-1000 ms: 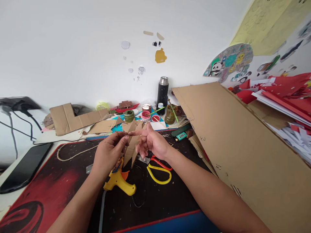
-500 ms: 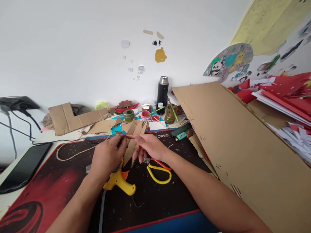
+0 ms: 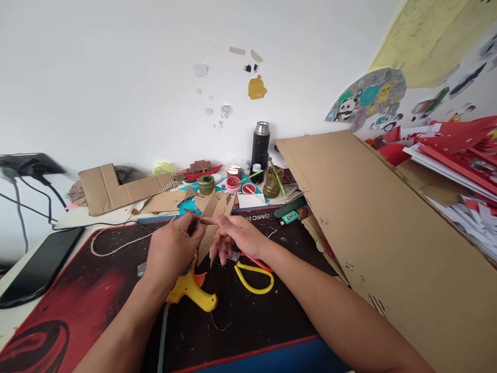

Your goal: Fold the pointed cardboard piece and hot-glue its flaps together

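Observation:
My left hand (image 3: 173, 248) is closed, thumb and fingers pinched round something too small to make out. From the right, my right hand (image 3: 235, 235) reaches its index finger to the left fingertips, its other fingers apart and nothing visible in them. Beneath and behind both hands lie pointed cardboard strips (image 3: 207, 238). A yellow glue gun (image 3: 192, 292) rests on the dark mat just below my left hand, partly covered by it. Scissors with red and yellow handles (image 3: 254, 280) lie below my right hand.
A large cardboard sheet (image 3: 373, 207) leans along the right side. Paint jars (image 3: 205, 185) and a black flask (image 3: 260, 147) stand at the back. A phone (image 3: 41, 267) lies at the left; a lighter (image 3: 289, 217) is near the mat's back edge.
My right hand's lower fingers have shifted slightly and the left fingertips have moved a little. Otherwise the hands keep nearly the same place.

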Motion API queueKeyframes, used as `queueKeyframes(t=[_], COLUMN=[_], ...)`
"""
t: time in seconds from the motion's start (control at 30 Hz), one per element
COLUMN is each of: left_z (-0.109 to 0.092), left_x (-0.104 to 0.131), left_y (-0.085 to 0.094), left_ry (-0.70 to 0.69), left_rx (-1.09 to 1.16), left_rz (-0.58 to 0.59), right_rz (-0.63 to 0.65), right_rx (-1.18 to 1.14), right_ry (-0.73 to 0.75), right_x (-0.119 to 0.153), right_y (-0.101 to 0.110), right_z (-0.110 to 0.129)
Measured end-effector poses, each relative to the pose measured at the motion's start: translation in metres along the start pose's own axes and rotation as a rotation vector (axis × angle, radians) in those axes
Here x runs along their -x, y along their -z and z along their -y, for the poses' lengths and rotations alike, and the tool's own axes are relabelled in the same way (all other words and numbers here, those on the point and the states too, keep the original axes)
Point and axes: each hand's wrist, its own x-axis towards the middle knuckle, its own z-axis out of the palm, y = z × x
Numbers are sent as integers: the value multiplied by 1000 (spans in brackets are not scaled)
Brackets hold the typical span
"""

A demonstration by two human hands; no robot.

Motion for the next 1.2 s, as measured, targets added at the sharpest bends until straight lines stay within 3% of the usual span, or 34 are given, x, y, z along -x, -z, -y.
queueKeyframes(t=[0.17, 0.37, 0.47, 0.67, 0.8, 1.0, 1.2], left_z=[9, 26, 30, 42, 47, 39, 30], left_x=[-6, -15, -18, -24, -27, -25, -21], left_y=[3, 10, 11, 4, -5, -18, -22], left_ry=[92, 214, 233, 243, 108, -44, 15], left_rx=[104, 225, 170, 2, 74, 109, 186], left_rz=[-36, -80, -103, -78, -76, 100, 180], right_rz=[-62, -478, -584, -589, -606, -612, -568], right_rx=[-126, -152, -125, 96, 326, 610, 869], right_ry=[62, 61, 64, 44, 23, -50, -30], right_x=[-2, -6, -8, -11, -8, -4, -3], right_y=[5, 14, 20, 22, 19, 19, 17], right_z=[1, 4, 3, -2, -3, -1, -2])
